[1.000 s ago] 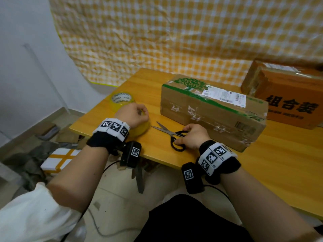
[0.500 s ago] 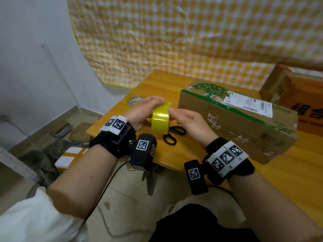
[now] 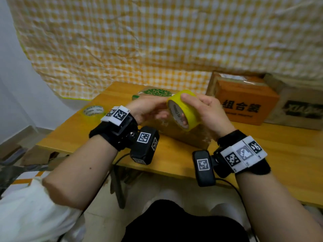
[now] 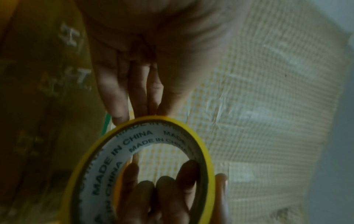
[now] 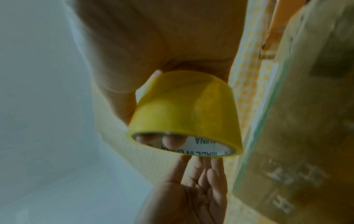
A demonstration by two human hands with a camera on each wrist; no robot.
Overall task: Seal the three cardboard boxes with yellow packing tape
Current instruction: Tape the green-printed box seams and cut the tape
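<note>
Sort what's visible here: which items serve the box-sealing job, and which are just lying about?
For the job:
yellow packing tape roll, held in the right hand
left hand, fingers at its edge
green-printed cardboard box
orange cardboard box
brown cardboard box

Lying about:
second tape roll on the wooden table
checked yellow cloth

Right hand point(image 3: 208, 113) curled, left hand point(image 3: 148, 109) flat

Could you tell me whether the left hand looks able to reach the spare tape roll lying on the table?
Probably yes: the left hand only touches the held yellow roll with straight fingers, and the spare roll lies uncovered to its left.
</note>
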